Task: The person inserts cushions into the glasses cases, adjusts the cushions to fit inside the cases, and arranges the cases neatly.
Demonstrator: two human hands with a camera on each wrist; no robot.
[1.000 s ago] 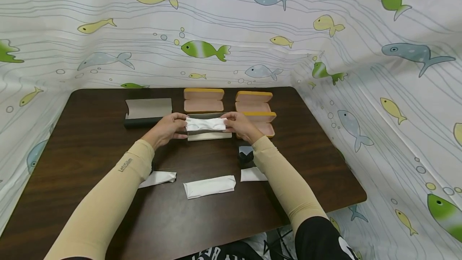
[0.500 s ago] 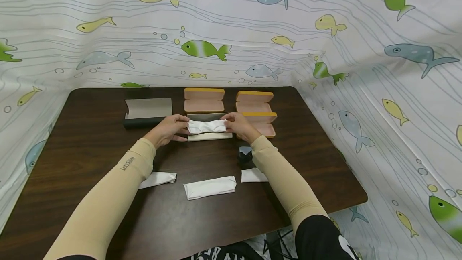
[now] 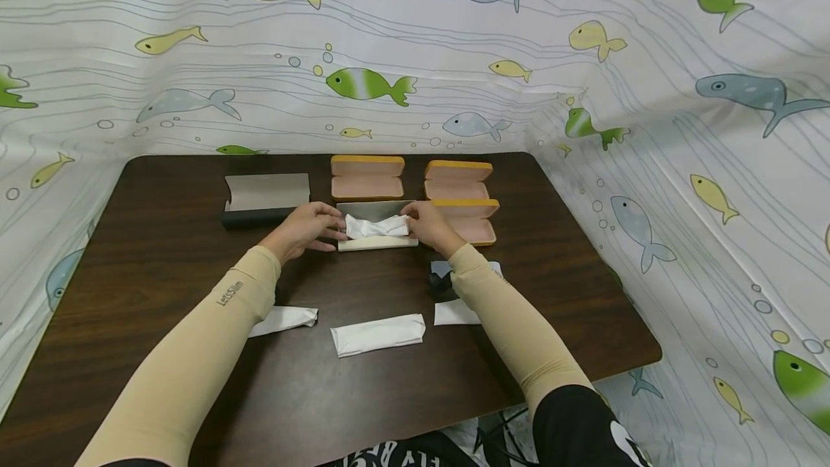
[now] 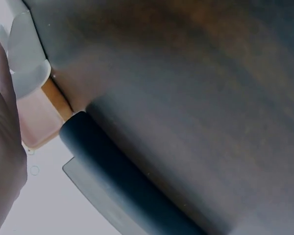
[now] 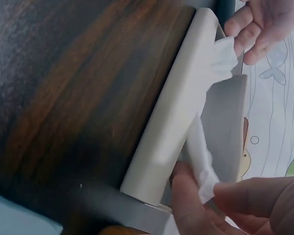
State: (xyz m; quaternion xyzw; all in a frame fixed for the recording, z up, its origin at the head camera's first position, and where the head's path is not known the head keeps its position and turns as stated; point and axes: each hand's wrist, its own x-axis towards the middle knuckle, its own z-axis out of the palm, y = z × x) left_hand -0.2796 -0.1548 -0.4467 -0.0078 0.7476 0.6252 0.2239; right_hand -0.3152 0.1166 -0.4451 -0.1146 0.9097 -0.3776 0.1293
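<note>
An open cream glasses case (image 3: 377, 242) lies mid-table, and a crumpled white cloth bundle (image 3: 376, 225) sits in its tray. My left hand (image 3: 338, 226) pinches the bundle's left end and my right hand (image 3: 408, 223) pinches its right end. The right wrist view shows the cream case (image 5: 171, 127) with the white cloth (image 5: 208, 93) hanging over its edge. There my right hand's fingers (image 5: 235, 205) grip the cloth, and my left hand (image 5: 257, 27) holds the far end. In the left wrist view only my palm (image 4: 2, 147) shows, beside a black case (image 4: 117, 181).
On the brown table (image 3: 162, 258) an open black case with a grey lid (image 3: 262, 202) lies at the left. Two open orange cases with pink lining (image 3: 366, 177) (image 3: 462, 200) lie behind and to the right. Three white bundles (image 3: 377, 334) (image 3: 285, 319) (image 3: 454, 312) and a small dark object (image 3: 441, 278) lie near me. Fish-print cloth surrounds the table.
Both hands have lowered the white bundle from just above the cream case down into its tray, and the bundle looks more bunched up.
</note>
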